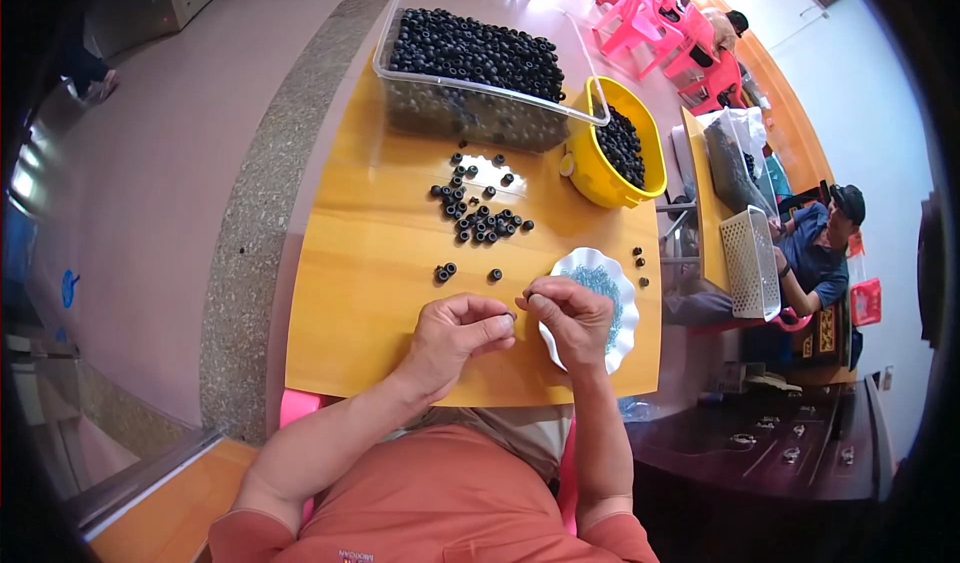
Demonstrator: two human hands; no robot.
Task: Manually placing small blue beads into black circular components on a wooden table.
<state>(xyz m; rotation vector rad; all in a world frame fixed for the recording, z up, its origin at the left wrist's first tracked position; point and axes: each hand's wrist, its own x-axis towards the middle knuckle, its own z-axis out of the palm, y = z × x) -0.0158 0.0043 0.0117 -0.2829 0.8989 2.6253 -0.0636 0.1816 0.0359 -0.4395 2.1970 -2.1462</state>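
Note:
My left hand (452,345) is closed in a pinch above the table, with a small dark piece barely showing at its fingertips. Close beside it, my right hand (574,321) also pinches, its thumb against its forefinger; what is between them I cannot make out. Under the right hand sits a white scalloped plate (628,331) holding many thin, pale blue ring-like pieces (598,281), partly covered by that hand. Beyond my hands lies a loose group of small black ring-shaped parts (484,225). A few more black parts (446,272) lie nearer my left hand.
A clear plastic bin (470,103) full of black parts stands at the table's (370,313) far side. Right of it is a yellow bucket (590,168) with more. Several black parts (640,261) lie near the right edge. Another person (815,248) sits at a table with a white basket (748,263).

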